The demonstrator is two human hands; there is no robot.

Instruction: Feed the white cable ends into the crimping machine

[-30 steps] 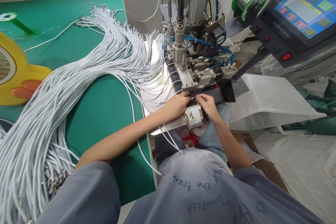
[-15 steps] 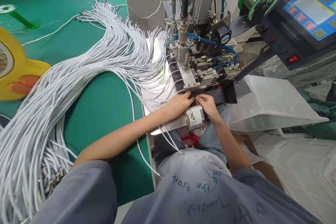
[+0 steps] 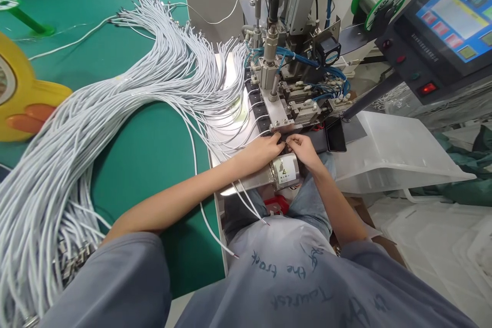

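At the front end of the wire soldering machine (image 3: 282,95), my left hand (image 3: 265,147) is closed with its fingertips at the black clamp strip, just behind a metal motor cylinder (image 3: 286,170). My right hand (image 3: 302,146) faces it with thumb and finger pinched; whatever sits between the fingertips is too small to name. Single white cables (image 3: 257,105) run from the pale work plate (image 3: 234,107) into the clamps. A large bundle of white cables (image 3: 126,82) spreads over the green table to the left. Several loose cable ends hang below my left forearm.
The green table (image 3: 146,174) carries a yellow round device (image 3: 23,92) and a green spool stand (image 3: 34,25). A solder wire reel (image 3: 378,0) and a touch screen (image 3: 457,15) stand at the right. Translucent plastic bins (image 3: 400,148) lie below them.
My right hand has shifted very slightly up and left, its fingers still pinched. The left hand stays nearly in place. The whole view has moved a little.
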